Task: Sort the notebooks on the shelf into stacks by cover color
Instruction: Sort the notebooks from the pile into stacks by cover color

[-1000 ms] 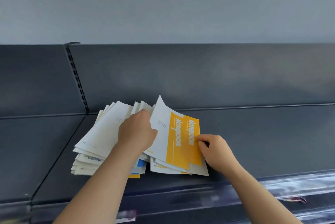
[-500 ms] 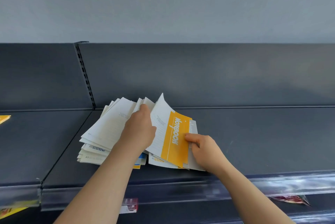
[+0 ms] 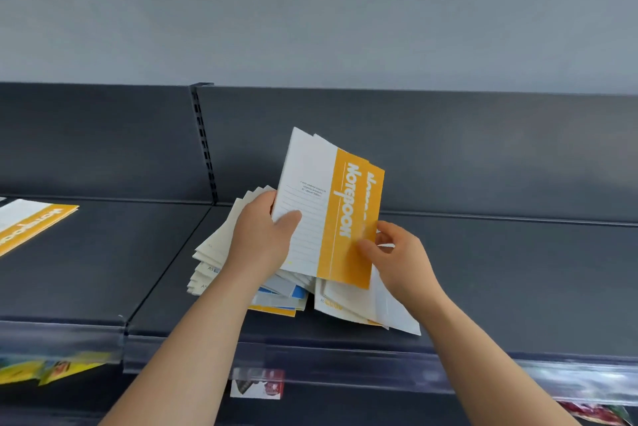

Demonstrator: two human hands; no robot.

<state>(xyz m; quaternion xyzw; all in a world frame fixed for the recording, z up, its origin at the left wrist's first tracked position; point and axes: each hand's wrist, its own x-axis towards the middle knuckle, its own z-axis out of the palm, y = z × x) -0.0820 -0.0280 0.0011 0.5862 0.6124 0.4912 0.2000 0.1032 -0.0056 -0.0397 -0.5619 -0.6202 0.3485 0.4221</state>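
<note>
Below grey wall [image 3: 310, 11], over dark shelf [image 3: 500, 273], left fingers [image 3: 288, 219] and right fingers [image 3: 390, 229] grasp notebooks [image 3: 340, 253]

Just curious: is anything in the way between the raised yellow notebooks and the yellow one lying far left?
Nothing visible. The left hand and right hand hold the raised yellow notebooks above the pile; only bare shelf lies between them and the far-left yellow notebook.

I hold the raised notebooks [image 3: 324, 215] between my left hand [image 3: 262, 239] and my right hand [image 3: 397, 256], above the pile [image 3: 217, 253] on the shelf [image 3: 518, 280], while a lone notebook [image 3: 31, 222] lies well apart to the left.
</note>
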